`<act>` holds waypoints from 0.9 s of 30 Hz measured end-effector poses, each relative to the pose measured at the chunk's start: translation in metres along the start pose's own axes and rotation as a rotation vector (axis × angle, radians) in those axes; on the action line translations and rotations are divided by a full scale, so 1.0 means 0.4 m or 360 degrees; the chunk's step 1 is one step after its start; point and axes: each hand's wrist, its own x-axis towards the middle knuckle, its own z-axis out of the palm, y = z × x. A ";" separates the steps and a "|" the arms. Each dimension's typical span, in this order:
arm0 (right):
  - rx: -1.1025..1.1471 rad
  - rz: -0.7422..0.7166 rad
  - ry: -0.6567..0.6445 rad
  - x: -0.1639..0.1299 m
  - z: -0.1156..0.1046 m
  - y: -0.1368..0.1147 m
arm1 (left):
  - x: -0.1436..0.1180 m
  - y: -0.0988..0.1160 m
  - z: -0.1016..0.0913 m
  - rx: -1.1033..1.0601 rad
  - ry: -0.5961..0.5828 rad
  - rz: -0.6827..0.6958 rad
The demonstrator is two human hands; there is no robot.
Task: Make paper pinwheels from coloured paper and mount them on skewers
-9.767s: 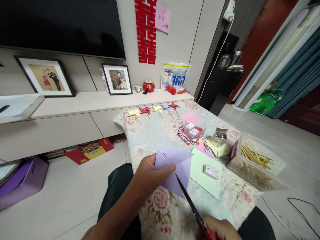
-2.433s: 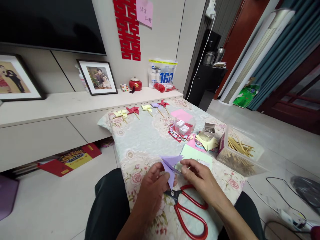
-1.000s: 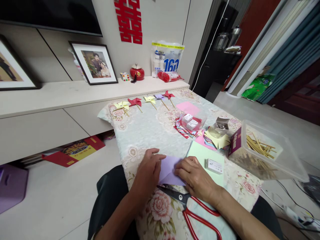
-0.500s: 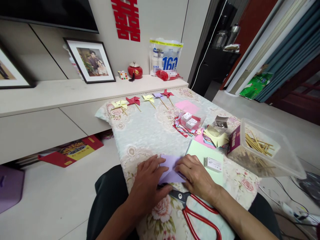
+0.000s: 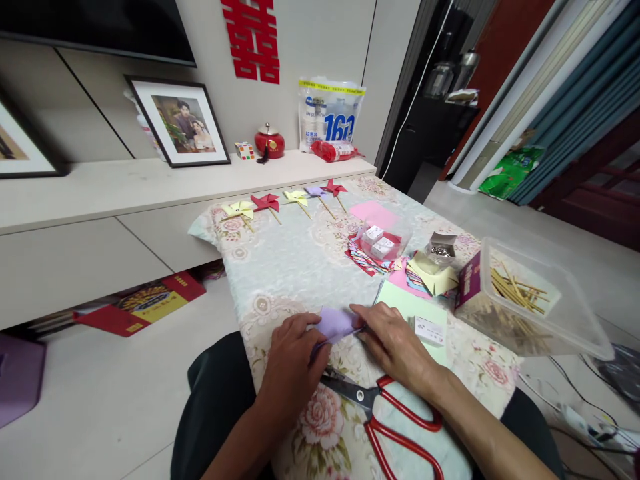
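Observation:
Between my hands a piece of purple paper (image 5: 338, 323) is bent up along its near edge. My left hand (image 5: 295, 350) grips its left side, thumb in front and fingers behind. On the paper's right side, my right hand (image 5: 393, 340) pinches the edge between thumb and fingers. Just below the paper lie red-handled scissors (image 5: 367, 397), blades pointing left and partly under my left hand. Beside my right hand rests a stack of pale green paper (image 5: 400, 301) with a small white box (image 5: 428, 331) on it.
A clear plastic bin (image 5: 537, 327) of thin sticks stands at the right. Several paper pinwheels, including a red one (image 5: 266, 202), lie along the far edge of the flowered tablecloth (image 5: 290, 260). Cut paper piles and an open box of pins (image 5: 443, 248) sit nearer the right.
The purple paper, flatter before, is now lifted and folded up at its near edge. Both hands have shifted their grip to its sides, and more of the scissors shows.

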 end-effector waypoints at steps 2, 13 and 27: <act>0.0020 0.0021 0.0002 0.006 -0.002 -0.003 | -0.001 -0.001 -0.002 0.0018 0.0013 -0.0018; 0.0183 0.0170 0.0027 0.063 0.032 0.005 | 0.003 0.019 0.003 0.0346 0.0101 -0.0253; -0.0159 0.0261 -0.0106 0.107 0.033 -0.016 | 0.006 0.041 0.014 0.0495 0.0191 -0.0434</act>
